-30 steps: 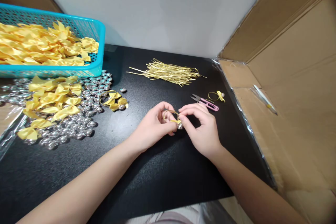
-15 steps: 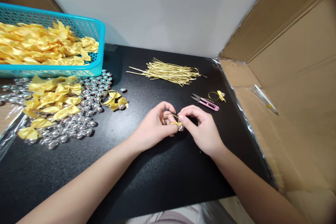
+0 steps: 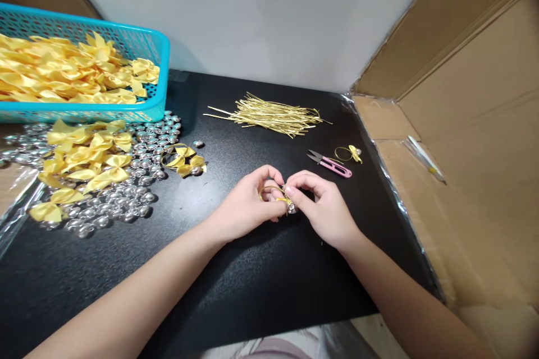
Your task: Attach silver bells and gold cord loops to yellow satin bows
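My left hand (image 3: 248, 205) and my right hand (image 3: 324, 210) meet over the middle of the black table (image 3: 236, 286). Both pinch one small piece: a gold wire loop with a yellow bow and a silver bell (image 3: 283, 197). The left fingers hold the loop, the right fingertips press at the bow and bell. Pink thread snips (image 3: 330, 164) lie just beyond my right hand, with a finished gold loop with bow (image 3: 349, 153) beside them.
A pile of gold wire ties (image 3: 273, 115) lies further back. At the left are loose yellow bows (image 3: 80, 157) on a spread of silver bells (image 3: 122, 202), and a blue basket (image 3: 160, 95) full of bows. An open cardboard box (image 3: 475, 168) stands at the right.
Both hands have stayed in place, with the fingers shifting slightly around the loop, bow and bell. Nothing else has moved.
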Available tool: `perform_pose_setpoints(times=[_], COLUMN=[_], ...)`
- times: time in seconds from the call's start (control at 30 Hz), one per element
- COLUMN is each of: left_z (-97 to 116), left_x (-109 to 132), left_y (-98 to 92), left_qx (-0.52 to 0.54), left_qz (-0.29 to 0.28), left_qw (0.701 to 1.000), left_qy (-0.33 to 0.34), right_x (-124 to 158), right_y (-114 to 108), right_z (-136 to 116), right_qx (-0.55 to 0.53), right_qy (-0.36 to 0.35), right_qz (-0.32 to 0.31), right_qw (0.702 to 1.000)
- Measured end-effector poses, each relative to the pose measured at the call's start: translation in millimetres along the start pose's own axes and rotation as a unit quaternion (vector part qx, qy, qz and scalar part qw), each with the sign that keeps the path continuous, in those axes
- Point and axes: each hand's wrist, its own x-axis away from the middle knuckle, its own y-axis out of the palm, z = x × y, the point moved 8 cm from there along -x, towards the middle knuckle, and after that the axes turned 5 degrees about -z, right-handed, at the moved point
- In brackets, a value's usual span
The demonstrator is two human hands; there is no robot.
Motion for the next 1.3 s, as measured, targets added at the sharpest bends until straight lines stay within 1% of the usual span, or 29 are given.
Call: perform_pose_setpoints(times=[0.1,0.2,0.37,0.6,0.9,0.97,1.1,1.23,1.3], left_z=[-1.2,-1.7,-0.1,-0.2,5.4,6.9,10.6,12.3,12.6], left_x=[-0.9,-1.7,-2.9,-2.4,-0.6,-0.2,1.1,2.6,3.0], left_y=[0.4,-1.0,-7.0,-6.2,-8.9,-10.2,-13.8,-18.2,-19.5], left_qx=[0.005,0.020,0.037,0.013,-0.021,-0.029,-0.034,-0.041,-0.043], left_qz=[-0.003,0.008,0.037,0.027,0.073,0.083,0.098,0.120,0.128], left_qw=[1.000,1.000,0.999,1.000,0.997,0.996,0.994,0.991,0.990], left_qy=[0.000,-0.003,0.001,-0.004,0.025,0.029,0.041,0.045,0.045], right_x=[-0.5,-1.2,-2.0,-2.1,-1.8,-1.8,-1.7,-1.5,0.9], right_y=[2.4,4.5,1.7,1.9,1.0,-2.7,-10.8,-12.2,-13.2], right_z=[0.0,0.4,0.4,0.7,-0.9,-4.0,-15.9,-22.4,-30.3], right_qx=[0.015,0.011,-0.018,-0.021,0.001,0.019,0.105,0.148,0.180], right_qy=[0.007,0.010,0.004,0.002,-0.015,-0.028,-0.078,-0.102,-0.137], right_qz=[-0.022,-0.038,-0.020,-0.022,-0.010,-0.001,0.012,0.003,0.012], right_qw=[1.000,0.999,1.000,1.000,1.000,0.999,0.991,0.984,0.974])
